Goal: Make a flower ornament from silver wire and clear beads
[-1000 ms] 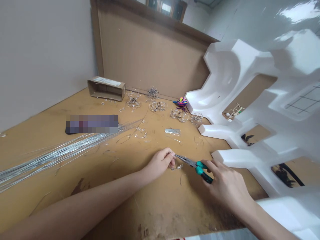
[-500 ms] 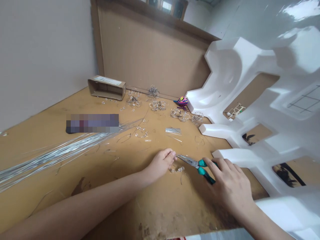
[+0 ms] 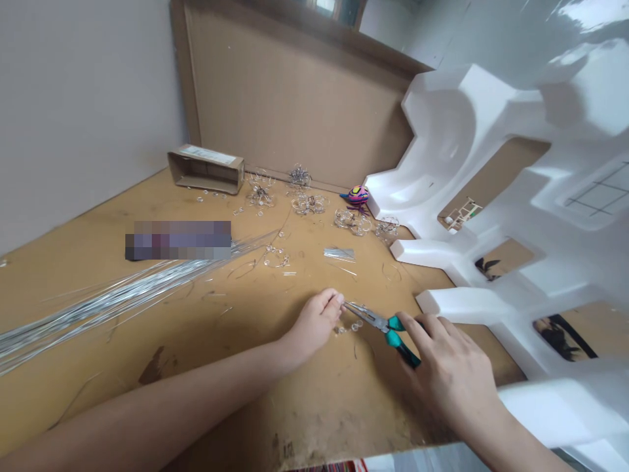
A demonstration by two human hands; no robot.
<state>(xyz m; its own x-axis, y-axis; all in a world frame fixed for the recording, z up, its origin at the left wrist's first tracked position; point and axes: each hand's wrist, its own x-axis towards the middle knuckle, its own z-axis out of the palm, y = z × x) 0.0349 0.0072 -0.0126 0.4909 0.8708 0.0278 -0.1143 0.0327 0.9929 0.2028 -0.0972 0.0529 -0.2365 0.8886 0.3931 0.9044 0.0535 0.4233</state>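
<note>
My left hand (image 3: 322, 318) is closed in a pinch, thumb against the fingers, above the brown tabletop. A short curve of wire strung with clear beads (image 3: 354, 326) hangs just below its fingertips; the pinched end is hidden. My right hand (image 3: 449, 367) is wrapped around the green and black handles of long-nose pliers (image 3: 378, 322). The plier tips point left and reach the fingertips of my left hand. Whether the jaws grip the wire is too small to tell.
Silver wires (image 3: 157, 285) lie in a long bundle at left, near a blurred-out object (image 3: 179, 240). Behind are a small cardboard box (image 3: 206, 169), several beaded wire shapes (image 3: 309, 204), a colourful ball-like item (image 3: 357, 195) and short cut wires (image 3: 339, 254). White foam packing (image 3: 457, 305) borders the right.
The plier tips have moved slightly left and up, closer to my left fingertips. The beaded wire has shifted up a little. The whole view has tilted slightly.
</note>
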